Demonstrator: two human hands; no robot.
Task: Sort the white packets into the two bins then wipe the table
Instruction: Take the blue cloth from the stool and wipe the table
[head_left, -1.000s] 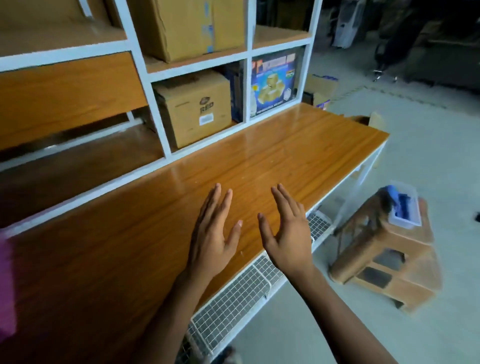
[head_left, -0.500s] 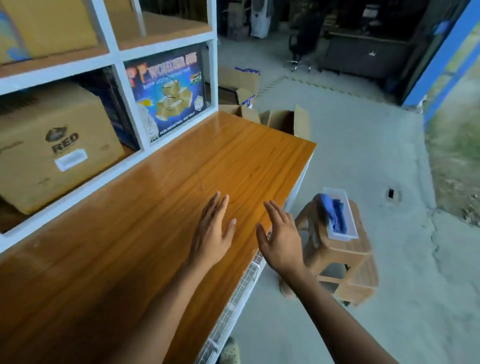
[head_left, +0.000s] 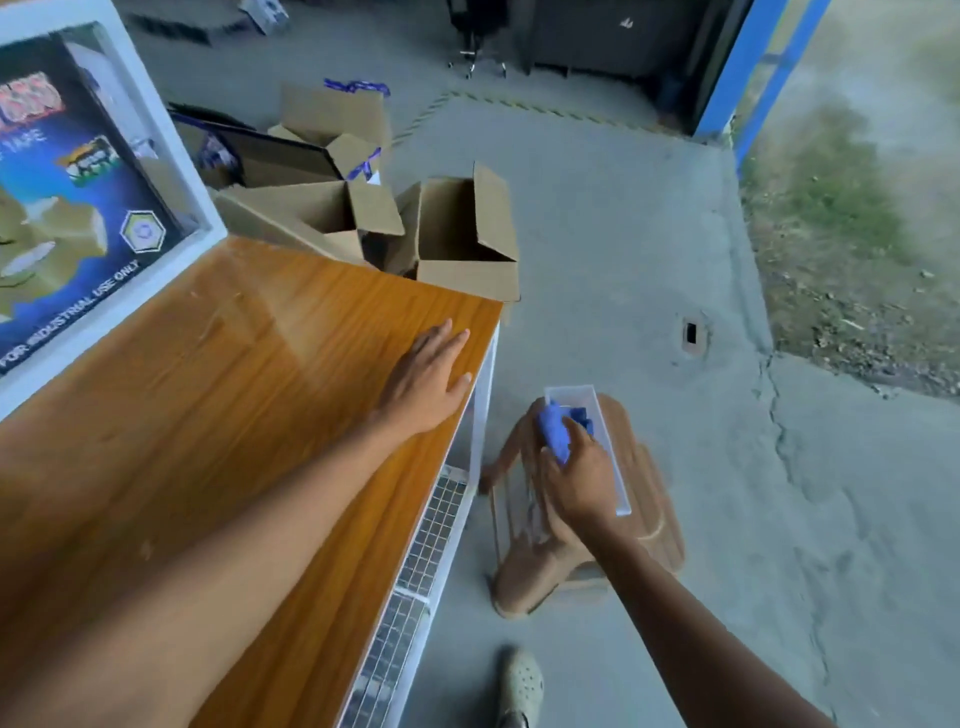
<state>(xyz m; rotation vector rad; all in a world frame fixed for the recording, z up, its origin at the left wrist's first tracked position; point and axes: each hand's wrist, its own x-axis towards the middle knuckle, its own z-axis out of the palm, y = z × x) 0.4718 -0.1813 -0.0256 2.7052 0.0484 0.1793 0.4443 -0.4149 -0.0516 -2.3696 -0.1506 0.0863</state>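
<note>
**Head view, near to far.** At the bottom edge I am seeing one pale perforated shoe (head_left: 519, 686) standing on the concrete floor (head_left: 623, 312). To its left, a white wire rack (head_left: 415, 561) is running under the front edge of the table (head_left: 208, 415).

The left forearm is reaching across the wooden top. The left grip (head_left: 423, 384) is lying palm down near the table's far front corner, with its fingers straight, spread apart and holding nothing.

A wooden stool (head_left: 649, 499) is standing on the floor just off the front edge, with a clear tray (head_left: 608, 447) sitting on its seat. The right grip (head_left: 582, 478) is hovering over that tray, its fingers curling round and pinching a blue cloth (head_left: 553, 431). The cloth is bunching at the tray's far end and partly over its rim. Motion blur is keeping me from telling whether it is touching the tray's floor.

Past the table's far end, open cardboard boxes (head_left: 457, 234) are sitting on the floor. A white shelf frame (head_left: 171, 171) is rising along the table's back edge, housing a printed carton (head_left: 78, 208). Farthest off, a blue door frame (head_left: 737, 67) is bordering the room.
</note>
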